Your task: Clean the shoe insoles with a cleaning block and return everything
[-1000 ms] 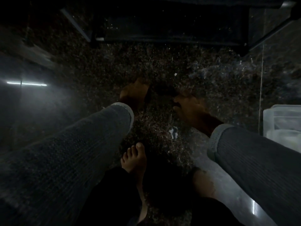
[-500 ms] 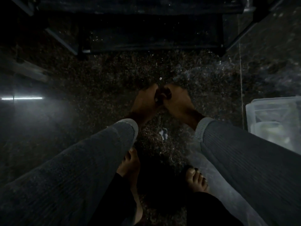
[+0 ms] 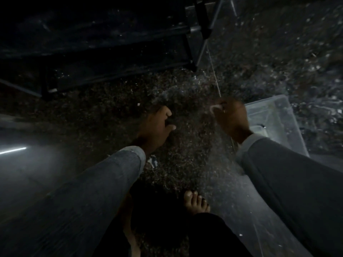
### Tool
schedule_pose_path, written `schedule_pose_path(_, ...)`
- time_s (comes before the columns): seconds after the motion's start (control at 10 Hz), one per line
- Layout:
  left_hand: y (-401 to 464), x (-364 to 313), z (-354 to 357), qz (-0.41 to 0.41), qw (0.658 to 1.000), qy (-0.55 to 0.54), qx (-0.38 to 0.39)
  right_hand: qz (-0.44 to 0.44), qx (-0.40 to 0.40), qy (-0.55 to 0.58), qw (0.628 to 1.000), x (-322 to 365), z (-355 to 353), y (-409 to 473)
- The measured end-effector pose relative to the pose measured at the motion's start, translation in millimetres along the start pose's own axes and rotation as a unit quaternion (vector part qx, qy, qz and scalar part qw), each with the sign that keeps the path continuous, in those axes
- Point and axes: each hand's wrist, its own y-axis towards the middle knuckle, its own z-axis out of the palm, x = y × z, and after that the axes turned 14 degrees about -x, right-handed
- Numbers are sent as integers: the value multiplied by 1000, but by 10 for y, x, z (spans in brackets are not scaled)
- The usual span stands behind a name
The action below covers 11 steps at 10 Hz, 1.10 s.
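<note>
The scene is very dark and most detail is lost. A person stands barefoot on a speckled stone floor (image 3: 185,149), both arms in grey sleeves reaching forward and down. The left hand (image 3: 157,125) hangs over the floor with its fingers loosely bent; something small and dark may sit between thumb and finger, but I cannot tell whether it holds anything. The right hand (image 3: 230,119) is curled, and a small pale curved thing (image 3: 213,109) shows at its fingertips, seemingly pinched there; whether this is the cleaning block or a scrap of something else I cannot tell. Just beside that hand, to its right, stands a clear plastic box (image 3: 274,125) on the floor. A dark low shelf or rack (image 3: 104,58) runs across the top of the view.

No insoles or shoes can be made out anywhere in the picture, so where they lie is unknown.

Judging by the right hand held next to the box, this looks like the putting-away part of the task rather than the scrubbing. The next move probably calls for carrying the pale thing over the rim of the box and letting go inside, done partly by feel given the poor light
</note>
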Motion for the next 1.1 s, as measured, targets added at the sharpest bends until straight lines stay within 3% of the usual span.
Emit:
schedule_pose_path(0.2,29,-447,342,30,999,11,13,13,-55,-67,996,-755,-629,195)
schedule_pose_path(0.4,-7,-664,691,64,997,9,49,61,-32,-88,994,-1142,-845,307)
schedule_pose_path(0.7,-30,-612,873,78,994,41,63,63,15,-104,992,-1301,-729,264)
schedule_pose_path(1.1,-31,-584,925,72,995,35,65,48,5,-100,994,-1350,-686,214)
